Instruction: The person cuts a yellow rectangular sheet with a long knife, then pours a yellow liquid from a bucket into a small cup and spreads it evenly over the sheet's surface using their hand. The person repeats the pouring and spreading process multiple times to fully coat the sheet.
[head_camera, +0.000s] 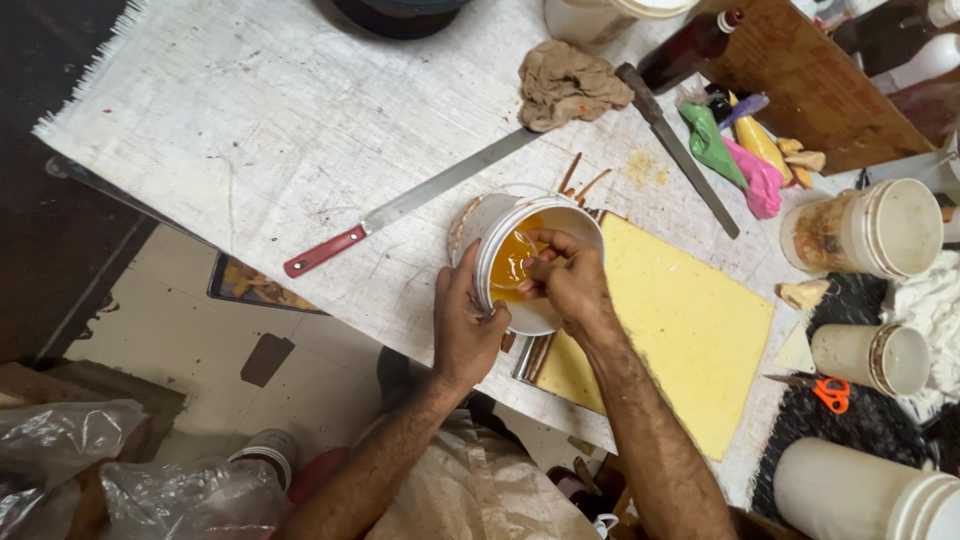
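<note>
My left hand (465, 325) grips the rim and side of a white tub (500, 228) that is tilted toward me, with an orange glossy paste inside. My right hand (570, 275) reaches into the tub's mouth, fingers closed on something small in the paste; what it holds is hidden. The tub sits at the left edge of a flat yellow sheet (680, 330) on the white table (270, 130).
A long red-handled knife (400, 205) lies left of the tub, a second blade (680, 150) to the right. A brown rag (568, 85), coloured piping bags (735, 150), several white tubs (880, 228) and orange scissors (830, 392) stand around. Plastic bags (130, 480) lie on the floor.
</note>
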